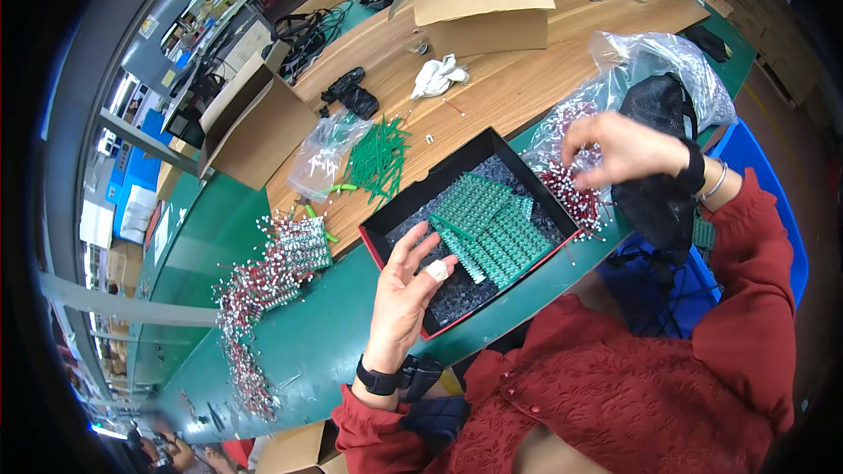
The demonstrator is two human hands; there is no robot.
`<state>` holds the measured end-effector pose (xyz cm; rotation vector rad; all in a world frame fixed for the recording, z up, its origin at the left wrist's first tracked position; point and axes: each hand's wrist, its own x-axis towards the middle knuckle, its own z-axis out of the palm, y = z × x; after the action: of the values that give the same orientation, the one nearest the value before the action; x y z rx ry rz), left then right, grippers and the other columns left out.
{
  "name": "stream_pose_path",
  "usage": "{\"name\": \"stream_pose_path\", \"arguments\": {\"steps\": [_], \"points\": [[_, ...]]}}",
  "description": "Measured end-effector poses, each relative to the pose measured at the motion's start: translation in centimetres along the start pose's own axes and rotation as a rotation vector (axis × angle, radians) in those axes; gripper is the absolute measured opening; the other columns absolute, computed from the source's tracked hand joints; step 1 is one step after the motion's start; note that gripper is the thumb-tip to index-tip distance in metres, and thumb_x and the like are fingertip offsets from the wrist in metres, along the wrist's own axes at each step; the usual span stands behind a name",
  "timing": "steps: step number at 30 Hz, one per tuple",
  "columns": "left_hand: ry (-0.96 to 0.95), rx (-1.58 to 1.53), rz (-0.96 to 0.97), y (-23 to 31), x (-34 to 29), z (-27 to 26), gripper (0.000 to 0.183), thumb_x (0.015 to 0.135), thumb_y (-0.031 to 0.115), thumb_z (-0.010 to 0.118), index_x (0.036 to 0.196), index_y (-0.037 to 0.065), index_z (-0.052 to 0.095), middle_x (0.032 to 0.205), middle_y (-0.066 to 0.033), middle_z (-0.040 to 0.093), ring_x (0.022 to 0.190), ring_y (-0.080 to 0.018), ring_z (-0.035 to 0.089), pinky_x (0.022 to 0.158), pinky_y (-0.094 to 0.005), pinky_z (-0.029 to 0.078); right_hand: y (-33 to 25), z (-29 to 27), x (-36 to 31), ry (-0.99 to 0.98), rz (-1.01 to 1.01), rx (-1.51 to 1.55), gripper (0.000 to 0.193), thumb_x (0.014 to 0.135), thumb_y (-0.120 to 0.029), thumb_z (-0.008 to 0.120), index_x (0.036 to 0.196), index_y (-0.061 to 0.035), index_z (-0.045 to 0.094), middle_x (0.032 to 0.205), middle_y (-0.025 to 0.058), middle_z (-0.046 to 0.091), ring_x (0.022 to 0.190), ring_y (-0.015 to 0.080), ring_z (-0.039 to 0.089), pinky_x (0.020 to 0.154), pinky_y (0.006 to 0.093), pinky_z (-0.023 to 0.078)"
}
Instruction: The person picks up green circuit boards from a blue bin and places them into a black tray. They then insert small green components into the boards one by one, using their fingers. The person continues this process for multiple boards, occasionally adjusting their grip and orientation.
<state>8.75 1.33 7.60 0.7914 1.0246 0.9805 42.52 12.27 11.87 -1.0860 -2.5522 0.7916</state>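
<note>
A black box with a red outer edge (379, 246) holds several green circuit board panels (502, 241) on a dark speckled lining. At its near left side is my left hand (402, 290), fingers spread and holding nothing; a white wrap (436, 270) covers the thumb tip. My right hand (622, 149) hovers beyond the box's right side, slightly blurred, its curved fingers and thumb apart. Below it lies a pile of red wires with white ends (575, 197), partly inside a clear plastic bag (562, 127). I see nothing between the right fingers.
Left of the box are green strips (378, 158), a small clear bag (325, 154), green-handled pliers (329, 233) and wired boards (285, 259). Cardboard boxes (483, 22) (255, 127), a white cloth (439, 76) and a black mesh bag (659, 114) stand around. A blue bin (786, 202) is at right.
</note>
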Motion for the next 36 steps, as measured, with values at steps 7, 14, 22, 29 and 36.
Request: {"name": "stream_pose_path", "arguments": {"steps": [7, 14, 22, 29, 36], "points": [[0.032, 0.4, 0.049, 0.8, -0.2, 0.2, 0.063, 0.084, -0.001, 0.064, 0.141, 0.003, 0.038, 0.136, -0.0187, 0.047, 0.118, -0.0244, 0.054, 0.095, -0.0318, 0.047, 1.5, 5.1, -2.2, -0.095, -0.417, -0.38, 0.051, 0.06, -0.031, 0.077, 0.103, -0.0065, 0.069, 0.129, 0.0162, 0.053, 0.128, 0.0343, 0.04, 0.109, 0.0463, 0.032], [-0.121, 0.37, 1.147, 7.6, -5.6, 3.7, 0.016, 0.09, 0.012, 0.054, 0.097, 0.0, 0.062, 0.114, -0.0127, 0.058, 0.108, -0.0237, 0.056, 0.085, -0.0372, 0.05, 2.5, 4.8, -1.3, -0.262, -0.419, -0.577, 0.048, 0.061, -0.039, 0.077, 0.103, -0.0156, 0.07, 0.12, 0.0071, 0.058, 0.127, 0.0311, 0.042, 0.111, 0.0498, 0.026], [-0.655, 0.02, 1.014, 10.0, -8.1, 7.4, 0.013, 0.084, 0.008, 0.056, 0.093, 0.011, 0.065, 0.096, -0.006, 0.058, 0.093, -0.0221, 0.055, 0.074, -0.0377, 0.047, 2.6, 5.0, -0.9, -0.133, -0.3, -0.558, 0.04, 0.053, -0.022, 0.075, 0.091, -0.0097, 0.072, 0.112, 0.0095, 0.06, 0.119, 0.0312, 0.047, 0.111, 0.0493, 0.03], [-0.836, -0.045, 0.77, 7.4, -7.5, 8.8, 0.012, 0.08, 0.008, 0.055, 0.087, 0.008, 0.065, 0.088, -0.0078, 0.061, 0.086, -0.0243, 0.058, 0.071, -0.0376, 0.048, 2.2, 4.3, -0.3, -0.017, -0.302, -0.456, 0.036, 0.057, -0.007, 0.072, 0.091, 0.001, 0.066, 0.115, 0.0144, 0.057, 0.119, 0.0352, 0.046, 0.103, 0.0422, 0.039], [-0.934, -0.121, 0.686, 4.5, -6.9, 11.2, 0.013, 0.075, 0.008, 0.055, 0.082, 0.005, 0.065, 0.081, -0.0096, 0.063, 0.078, -0.0264, 0.061, 0.067, -0.0375, 0.049, -0.4, 2.6, -1.7, 0.051, -0.228, -0.372, 0.035, 0.069, -0.014, 0.07, 0.101, -0.0029, 0.066, 0.11, 0.0188, 0.062, 0.112, 0.0378, 0.053, 0.103, 0.0482, 0.036]]}}
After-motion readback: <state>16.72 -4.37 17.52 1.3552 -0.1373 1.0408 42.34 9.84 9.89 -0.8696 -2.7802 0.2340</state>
